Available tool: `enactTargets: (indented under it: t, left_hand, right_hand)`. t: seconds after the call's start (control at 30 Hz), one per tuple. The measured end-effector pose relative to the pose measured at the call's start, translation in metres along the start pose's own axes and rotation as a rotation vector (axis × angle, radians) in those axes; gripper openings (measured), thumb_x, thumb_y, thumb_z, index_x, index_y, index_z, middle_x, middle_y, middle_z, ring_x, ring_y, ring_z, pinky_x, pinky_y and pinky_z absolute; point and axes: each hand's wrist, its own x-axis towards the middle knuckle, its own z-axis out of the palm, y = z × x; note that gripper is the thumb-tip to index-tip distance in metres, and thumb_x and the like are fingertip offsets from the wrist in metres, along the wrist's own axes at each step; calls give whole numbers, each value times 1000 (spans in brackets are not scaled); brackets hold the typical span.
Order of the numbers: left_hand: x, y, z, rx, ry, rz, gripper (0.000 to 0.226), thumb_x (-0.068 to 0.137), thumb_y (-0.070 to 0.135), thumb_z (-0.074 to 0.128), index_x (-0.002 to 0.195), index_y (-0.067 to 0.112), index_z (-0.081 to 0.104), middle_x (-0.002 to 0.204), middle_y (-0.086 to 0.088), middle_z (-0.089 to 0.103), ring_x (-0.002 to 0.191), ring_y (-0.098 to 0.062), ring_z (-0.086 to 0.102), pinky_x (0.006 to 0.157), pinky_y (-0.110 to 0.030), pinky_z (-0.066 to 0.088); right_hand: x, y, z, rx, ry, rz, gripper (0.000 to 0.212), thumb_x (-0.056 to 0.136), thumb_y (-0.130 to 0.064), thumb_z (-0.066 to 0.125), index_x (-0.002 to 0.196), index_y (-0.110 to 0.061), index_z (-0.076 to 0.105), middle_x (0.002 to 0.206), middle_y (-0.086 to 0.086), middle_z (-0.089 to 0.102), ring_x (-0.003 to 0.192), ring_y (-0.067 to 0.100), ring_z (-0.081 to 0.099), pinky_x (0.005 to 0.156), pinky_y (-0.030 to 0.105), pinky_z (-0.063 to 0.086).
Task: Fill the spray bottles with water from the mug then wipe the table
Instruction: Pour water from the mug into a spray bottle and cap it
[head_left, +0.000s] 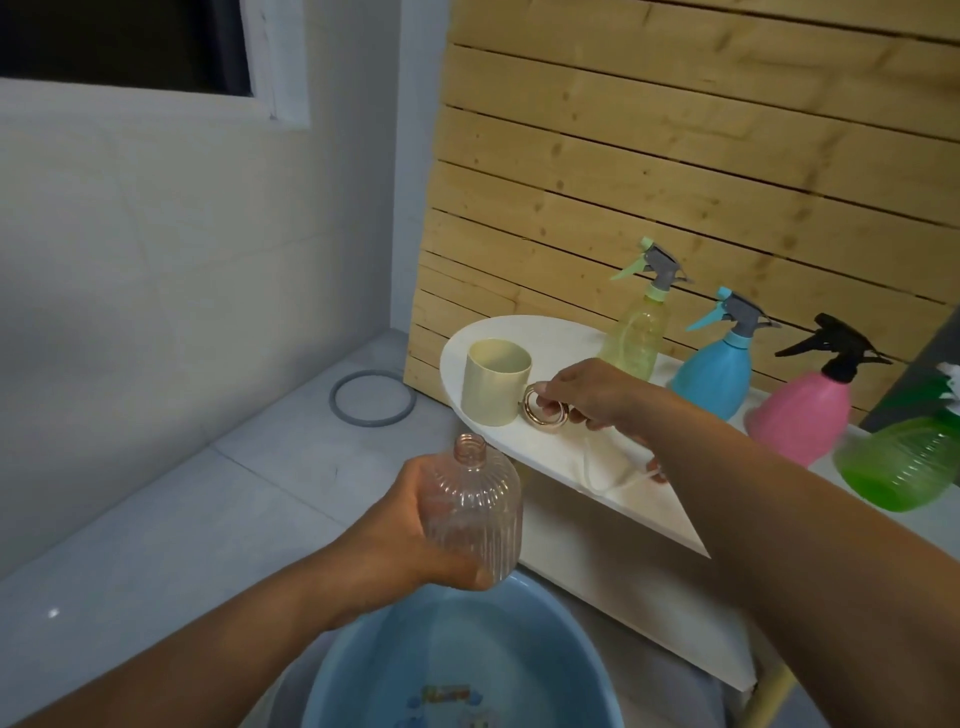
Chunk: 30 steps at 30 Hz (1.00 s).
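A: Where was the mug (497, 382)?

B: Upright at the table's (561, 457) rounded left end, cream, mouth open. Gold ring handle (545, 408) turned right.

A: And the right hand (592, 395)?

B: Reached in from the right, fingertips pinched on that ring. Mug not lifted — base flat on the tabletop.

A: Left hand (410, 535)?

B: Wrapped round the clear bottle (470, 512), thumb across the lower front. Ribbed, faintly pink, capless, neck tilted slightly away. Held in the air below the table edge, over the near rim of the basin (462, 670).

A: Anything in the bottle?

B: Couldn't tell. Looked see-through all the way down.

A: The basin?

B: Blue, round, on the floor, partly under the table. Some printed picture at its bottom.

A: Further out?

B: Sprayers in a row along the back of the table, against the slatted wood panel (675, 145): yellow bottle (631, 332) just behind the right hand, then blue bottle (714, 371), then pink bottle (802, 415) with a black trigger. Green bottle (904, 462) nearest the right edge, blurred, top cut off.

A: Off the table?

B: Thin clear tube (605, 480) draped over the front edge, under the right forearm. Grey ring (372, 397) flat on the tiled floor, left of the panel.
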Motion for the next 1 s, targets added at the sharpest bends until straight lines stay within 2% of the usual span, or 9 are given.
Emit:
enactTargets:
  t: [0.1,0.2,0.43,0.6,0.7,0.83,0.93,0.97,1.0]
  left_hand:
    - [-1,-4,-1,25,0,13,101,67,10,97,139,48,38,131,20,61,111,7,65,84,-17,57]
    - [-3,-8,-3,14,-3,36,104,67,6,96,141,50,37,132,20,61,113,7,65,87,-20,58]
    - [-28,-45,-9,154,14,75,106,61,3,98,142,37,39,135,18,56,117,6,61,93,-23,57]
    - [-44,-82,-22,183,69,69,105,58,9,101,138,40,40,129,20,60,116,4,62,90,-21,56]
    - [-52,-112,-14,153,106,64,106,54,12,102,136,40,41,129,18,60,117,0,63,87,-19,55]
    - [-61,-157,3,93,169,18,106,51,16,103,134,43,43,122,24,64,117,-8,66,91,-29,59]
    - [-65,-184,12,65,205,-10,104,54,10,101,134,41,44,123,25,63,118,-10,67,93,-37,61]
    - [-66,-190,14,65,213,-16,103,55,8,100,134,41,43,123,26,63,118,-9,66,93,-36,60]
    - [-66,-198,17,67,223,-23,102,55,10,99,134,41,43,124,26,62,119,-7,65,93,-34,60]
  right_hand:
    - [-4,-8,-5,84,5,-48,31,99,-37,63,87,-10,70,74,4,61,65,18,40,53,26,35]
    - [-25,-25,-14,97,23,-102,31,101,-42,59,84,-18,68,80,2,65,70,17,43,59,28,40]
    - [-107,-44,-9,242,20,-171,28,104,-35,55,90,-13,65,75,0,59,55,9,45,47,21,35]
    - [-145,-25,29,263,37,-103,33,103,-42,56,88,-14,66,75,5,55,57,16,44,48,25,37]
    - [-155,-5,60,255,64,-31,36,102,-42,56,79,-16,62,63,3,50,50,15,42,42,19,37]
    - [-150,40,104,335,17,107,31,102,-38,55,81,-16,60,70,7,51,54,15,40,49,24,34]
    - [-136,80,134,180,-40,187,9,96,-21,62,99,-12,62,82,7,55,67,21,54,57,28,43]
    - [-132,96,146,99,-60,214,13,92,-14,65,104,-12,62,85,8,56,73,24,59,61,29,44]
    - [-130,111,160,19,-76,255,10,90,-13,66,99,-12,62,83,8,55,72,25,59,61,29,43]
